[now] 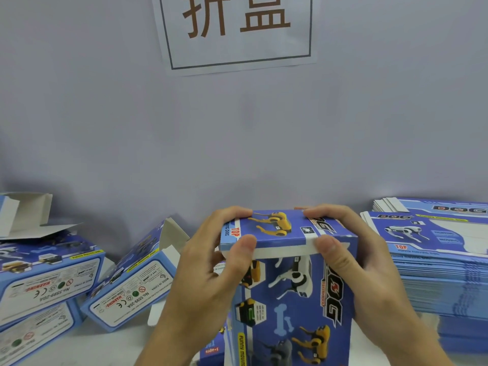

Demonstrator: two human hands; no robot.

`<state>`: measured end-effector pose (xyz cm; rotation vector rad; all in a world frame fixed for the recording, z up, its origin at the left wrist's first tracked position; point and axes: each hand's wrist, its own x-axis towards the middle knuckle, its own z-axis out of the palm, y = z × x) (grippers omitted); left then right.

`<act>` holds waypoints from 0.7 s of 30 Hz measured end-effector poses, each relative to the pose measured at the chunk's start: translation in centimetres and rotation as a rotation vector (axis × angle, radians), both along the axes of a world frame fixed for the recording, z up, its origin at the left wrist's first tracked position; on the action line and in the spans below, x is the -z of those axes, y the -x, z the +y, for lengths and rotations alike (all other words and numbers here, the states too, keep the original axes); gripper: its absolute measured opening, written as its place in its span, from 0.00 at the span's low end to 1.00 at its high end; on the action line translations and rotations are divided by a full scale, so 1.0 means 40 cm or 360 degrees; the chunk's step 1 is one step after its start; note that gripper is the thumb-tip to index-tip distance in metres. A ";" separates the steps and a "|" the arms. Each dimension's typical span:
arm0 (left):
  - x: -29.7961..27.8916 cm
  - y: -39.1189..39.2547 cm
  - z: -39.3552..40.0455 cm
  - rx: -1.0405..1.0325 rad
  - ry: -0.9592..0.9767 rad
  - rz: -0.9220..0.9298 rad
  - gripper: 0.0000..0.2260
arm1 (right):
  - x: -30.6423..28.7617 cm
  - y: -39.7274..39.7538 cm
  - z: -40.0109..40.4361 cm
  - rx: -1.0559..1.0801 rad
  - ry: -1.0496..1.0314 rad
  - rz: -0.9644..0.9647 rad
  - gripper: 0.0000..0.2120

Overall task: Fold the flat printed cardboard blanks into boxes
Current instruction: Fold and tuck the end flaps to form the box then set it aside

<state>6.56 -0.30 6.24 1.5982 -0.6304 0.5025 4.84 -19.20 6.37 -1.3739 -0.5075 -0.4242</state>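
Blue printed box (290,273) upright, left hand (208,268), right hand (364,262) pinching top flap (280,228)

At twelve o'clock, a paper sign (237,30) on the wall reads "折盒". The box (290,281) at six o'clock shows "DOG", "TOP" and "FUNNY MOVING". At eight o'clock, a folded box (132,283) bears "No.5599-20A", "WARNING", "CE" and "MADE IN CHINA". The stacked blanks (433,233) at three o'clock show "DOG" and "TOP".
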 end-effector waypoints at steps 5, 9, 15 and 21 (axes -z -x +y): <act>-0.003 0.018 -0.038 0.0078 0.0289 0.0178 0.16 | -0.003 0.001 0.026 0.0093 0.0025 0.0042 0.29; -0.017 0.017 -0.048 0.0093 0.0467 0.0231 0.16 | -0.017 0.002 0.029 0.0154 0.0051 0.0018 0.21; -0.028 0.024 -0.063 -0.0127 0.0544 0.0207 0.07 | -0.030 0.018 0.024 -0.0068 -0.0038 0.0095 0.19; -0.021 0.021 -0.080 -0.0136 0.0637 0.0063 0.16 | -0.040 0.024 0.049 0.0228 0.0066 -0.0074 0.18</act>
